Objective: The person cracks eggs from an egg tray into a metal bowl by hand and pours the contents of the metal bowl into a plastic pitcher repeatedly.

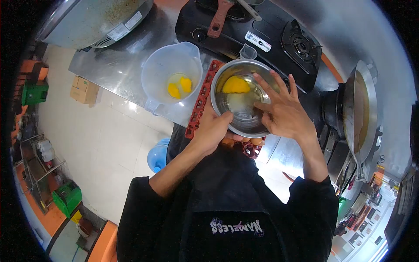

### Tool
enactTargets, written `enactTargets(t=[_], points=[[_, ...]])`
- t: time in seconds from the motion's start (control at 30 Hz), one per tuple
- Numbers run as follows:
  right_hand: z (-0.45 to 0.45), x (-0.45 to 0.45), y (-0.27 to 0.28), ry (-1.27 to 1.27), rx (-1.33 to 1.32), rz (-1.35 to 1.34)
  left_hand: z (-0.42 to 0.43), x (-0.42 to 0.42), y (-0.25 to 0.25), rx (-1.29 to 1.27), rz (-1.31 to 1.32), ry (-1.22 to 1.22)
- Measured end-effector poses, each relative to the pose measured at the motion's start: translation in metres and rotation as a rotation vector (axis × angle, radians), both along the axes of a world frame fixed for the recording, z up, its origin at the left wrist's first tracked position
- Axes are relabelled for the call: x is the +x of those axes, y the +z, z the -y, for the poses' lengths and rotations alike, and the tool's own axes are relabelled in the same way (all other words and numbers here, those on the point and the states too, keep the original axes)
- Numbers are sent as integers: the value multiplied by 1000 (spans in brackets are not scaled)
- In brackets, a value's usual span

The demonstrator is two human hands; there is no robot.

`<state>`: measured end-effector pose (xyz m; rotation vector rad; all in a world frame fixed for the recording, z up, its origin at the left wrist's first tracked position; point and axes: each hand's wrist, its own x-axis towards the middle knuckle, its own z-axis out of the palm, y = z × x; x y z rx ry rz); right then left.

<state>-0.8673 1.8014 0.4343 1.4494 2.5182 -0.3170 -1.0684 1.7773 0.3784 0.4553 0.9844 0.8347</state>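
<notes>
A steel bowl (249,118) with egg yolk (236,85) and clear egg white in it is tilted over a red egg tray (202,102). My left hand (214,131) grips the bowl's near left rim, its thumb over the edge. Over the bowl's right side is my right hand (286,109), fingers spread, with a fingertip reaching inside near the egg white. Left of the bowl stands a translucent plastic jug (155,72) holding yellow yolks (174,90). Brown eggs (256,141) show below the bowl's near edge.
A black gas stove (279,56) lies beyond the bowl, with a small clear cup (248,51) at its edge. On the right stands a large pan (371,105). A big metal vessel (96,22) sits at the upper left. A blue water bottle (158,155) is on the floor.
</notes>
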Motion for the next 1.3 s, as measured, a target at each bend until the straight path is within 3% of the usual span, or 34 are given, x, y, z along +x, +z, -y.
enactTargets(t=[0.67,1.3], points=[[13,17,20,-3,-33,-86,1,-1,-9,2,52,27],[25,48,24,-20,-125,-555,0,-6,-5,33,18,23]])
